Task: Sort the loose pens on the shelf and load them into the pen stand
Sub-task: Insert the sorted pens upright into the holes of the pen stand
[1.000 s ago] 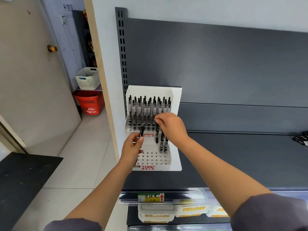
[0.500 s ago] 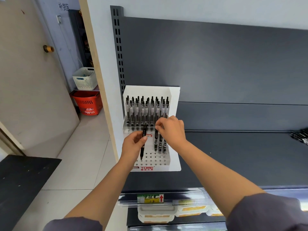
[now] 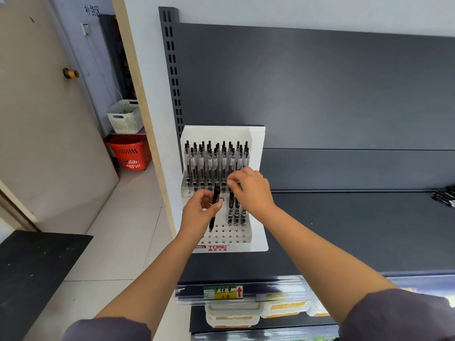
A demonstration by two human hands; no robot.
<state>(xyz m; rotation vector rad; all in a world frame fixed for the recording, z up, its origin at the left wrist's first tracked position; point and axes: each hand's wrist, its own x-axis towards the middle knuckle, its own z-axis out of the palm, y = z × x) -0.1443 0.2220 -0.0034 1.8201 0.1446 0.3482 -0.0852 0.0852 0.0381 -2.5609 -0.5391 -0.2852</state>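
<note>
Dark shelf point(image 3: 357, 230) with pen stand point(image 3: 257, 238), loose pens point(image 3: 443, 196)

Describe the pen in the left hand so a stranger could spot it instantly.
A white pen stand sits at the dark shelf's left end. Over its front holes the left hand pinches one black pen, tip down. Its neighbours all stand in holes.

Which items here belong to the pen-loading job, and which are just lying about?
Job: pen stand; held pen in left hand; right hand at the stand; racked pens; loose pens, far right on shelf.
Lying about: red basket; white basket; price tag; boxes below.
</note>
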